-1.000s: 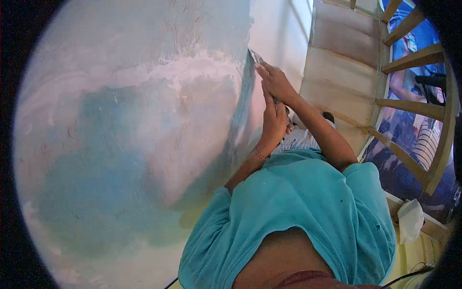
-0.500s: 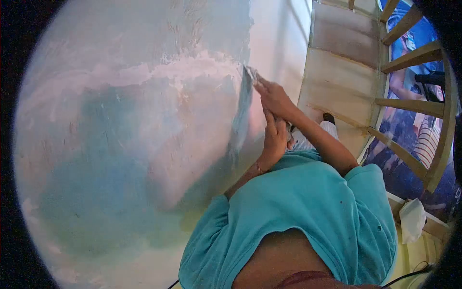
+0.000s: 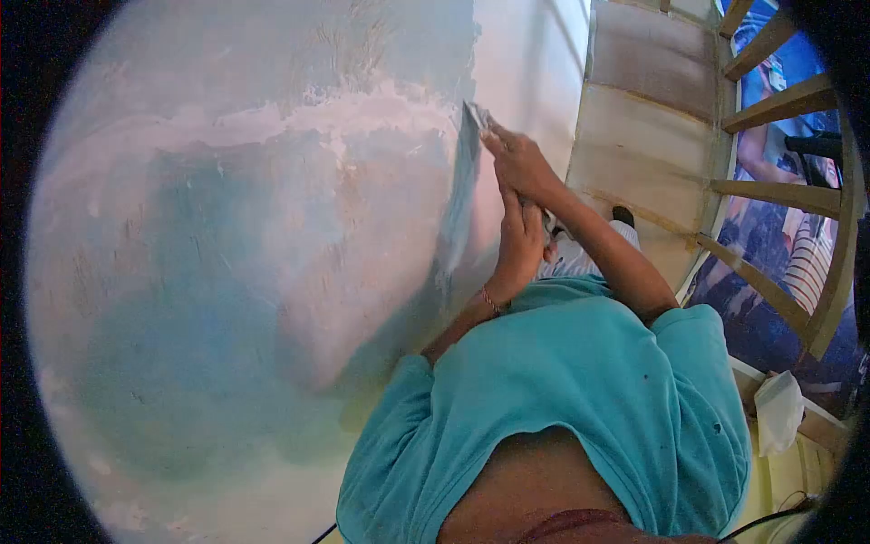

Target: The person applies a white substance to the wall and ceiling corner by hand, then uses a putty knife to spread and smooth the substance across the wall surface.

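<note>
My right hand [image 3: 527, 170] is closed around a putty knife [image 3: 476, 114], whose blade meets the wall at the right edge of a rough band of whitish filler [image 3: 381, 113]. Just below, my left hand [image 3: 519, 245] is up against the right wrist with its fingers together. A small greyish, metal-looking piece [image 3: 550, 222] shows beside the left fingers; most of it is hidden by the hands. The wall [image 3: 227, 363] is patchy in pale blue, green and pink-white, with the knife's dark shadow running down from the blade.
Steps [image 3: 643, 136] run along the right side of the wall. Beyond them stands a wooden railing [image 3: 775, 197] with a printed blue picture behind it. A white bag-like item [image 3: 779, 412] hangs at lower right, near a dark cable [image 3: 770, 519].
Both hands have shifted slightly upward, and the putty knife has slid a short way up the wall with the right one.
</note>
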`<act>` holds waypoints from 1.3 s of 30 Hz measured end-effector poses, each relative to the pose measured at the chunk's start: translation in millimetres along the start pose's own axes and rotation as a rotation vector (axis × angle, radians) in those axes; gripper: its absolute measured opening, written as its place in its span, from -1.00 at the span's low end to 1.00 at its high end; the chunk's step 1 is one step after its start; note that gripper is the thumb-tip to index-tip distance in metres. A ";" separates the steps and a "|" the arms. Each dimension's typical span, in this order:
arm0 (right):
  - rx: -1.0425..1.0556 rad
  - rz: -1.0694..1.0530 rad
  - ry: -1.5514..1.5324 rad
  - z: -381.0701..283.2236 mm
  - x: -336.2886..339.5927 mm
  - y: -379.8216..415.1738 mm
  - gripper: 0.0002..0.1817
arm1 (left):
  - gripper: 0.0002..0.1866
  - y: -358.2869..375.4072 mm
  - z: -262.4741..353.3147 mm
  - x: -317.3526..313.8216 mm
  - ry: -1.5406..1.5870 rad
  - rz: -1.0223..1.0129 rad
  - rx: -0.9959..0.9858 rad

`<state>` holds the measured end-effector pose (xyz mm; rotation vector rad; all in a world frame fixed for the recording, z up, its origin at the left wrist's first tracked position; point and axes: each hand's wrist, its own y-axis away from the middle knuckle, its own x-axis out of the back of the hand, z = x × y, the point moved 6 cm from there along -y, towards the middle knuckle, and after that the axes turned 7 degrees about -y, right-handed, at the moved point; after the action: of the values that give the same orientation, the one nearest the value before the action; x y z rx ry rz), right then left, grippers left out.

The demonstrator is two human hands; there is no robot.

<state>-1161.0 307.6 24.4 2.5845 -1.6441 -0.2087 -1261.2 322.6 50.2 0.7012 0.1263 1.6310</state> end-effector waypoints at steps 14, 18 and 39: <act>-0.099 -0.035 -0.094 3.0 -3.8 10.5 -0.49 | -0.36 -1.3 -5.1 -3.8 0.128 -0.006 0.069; -0.059 -0.027 -0.034 12.0 -10.1 13.1 -0.51 | -0.36 10.7 -11.2 2.0 -0.073 0.074 -0.114; 0.056 0.007 -0.041 6.7 -13.4 18.6 -0.52 | -0.43 18.0 -13.7 1.4 -0.021 0.024 -0.009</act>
<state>-1184.3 312.0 21.3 2.6322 -1.6966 -0.2200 -1283.7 324.6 48.0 0.7155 0.0961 1.6462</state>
